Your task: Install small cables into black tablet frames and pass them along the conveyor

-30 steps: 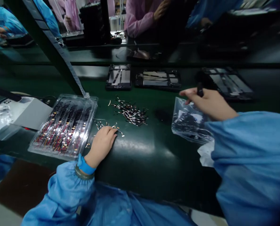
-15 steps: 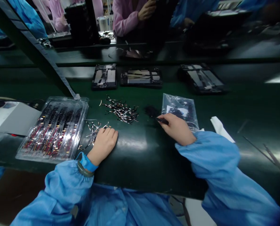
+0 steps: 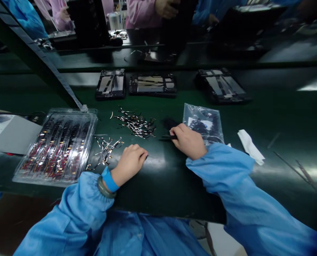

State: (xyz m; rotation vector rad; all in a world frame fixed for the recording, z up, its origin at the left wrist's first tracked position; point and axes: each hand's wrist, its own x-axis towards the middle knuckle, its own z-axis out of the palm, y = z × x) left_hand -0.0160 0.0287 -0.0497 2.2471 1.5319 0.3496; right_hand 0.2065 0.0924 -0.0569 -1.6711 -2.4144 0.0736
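Dark slim tool (image 3: 165,138) in the right fingers (image 3: 177,131), tip leftward.

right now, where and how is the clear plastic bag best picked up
Probably by the far right corner of the clear plastic bag, coming from the right: that corner looks flat and uncovered, while the right hand, holding a dark tool, hides its near left corner.

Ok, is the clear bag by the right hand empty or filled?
Not empty: dark pieces show through the clear bag, just beyond the right hand. How full, I cannot tell.
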